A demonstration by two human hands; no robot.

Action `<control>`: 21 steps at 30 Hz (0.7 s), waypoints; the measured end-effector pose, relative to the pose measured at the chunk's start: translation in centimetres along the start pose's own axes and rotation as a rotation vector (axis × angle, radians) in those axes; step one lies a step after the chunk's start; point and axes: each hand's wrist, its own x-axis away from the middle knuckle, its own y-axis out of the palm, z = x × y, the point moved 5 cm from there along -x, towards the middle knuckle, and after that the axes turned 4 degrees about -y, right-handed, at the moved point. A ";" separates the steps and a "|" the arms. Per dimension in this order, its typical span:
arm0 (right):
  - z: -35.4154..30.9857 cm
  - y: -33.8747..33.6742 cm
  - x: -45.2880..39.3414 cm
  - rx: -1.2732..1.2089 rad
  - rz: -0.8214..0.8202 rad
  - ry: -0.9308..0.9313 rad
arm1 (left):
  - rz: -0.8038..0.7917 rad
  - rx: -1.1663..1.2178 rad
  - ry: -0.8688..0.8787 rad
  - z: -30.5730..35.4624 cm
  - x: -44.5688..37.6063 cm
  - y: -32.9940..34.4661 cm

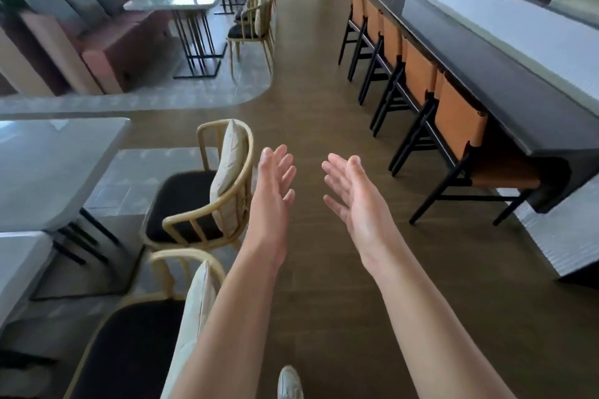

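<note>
Fingers are held straight and loosely spread on the left hand (274,181) and the right hand (351,191), palms facing, nothing gripped. An approach is judged; the rattan chair (181,201), just left of the left hand, must be reached and grasped next.

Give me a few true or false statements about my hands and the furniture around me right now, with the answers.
1. The left hand and right hand are open and hold nothing. True.
2. The left hand grips the rattan chair. False: its fingers are straight and it is held out in the air beside the chair.
3. A pale cushion leans against that chair's backrest. True.
4. The bar stools at the dark counter have blue backs. False: the backs are orange-brown.
5. A white shoe shows at the bottom edge. True.
</note>
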 end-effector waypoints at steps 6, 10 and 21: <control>-0.7 5.5 -11.1 -0.034 -0.082 0.024 | 0.043 -0.016 0.026 4.2 -10.6 -2.3; 0.5 10.3 -17.3 -0.065 -0.223 0.058 | 0.185 -0.020 0.046 5.2 -14.8 -6.4; 4.3 23.3 -28.5 0.056 -0.947 0.167 | 0.935 0.103 0.191 6.4 -20.1 -16.0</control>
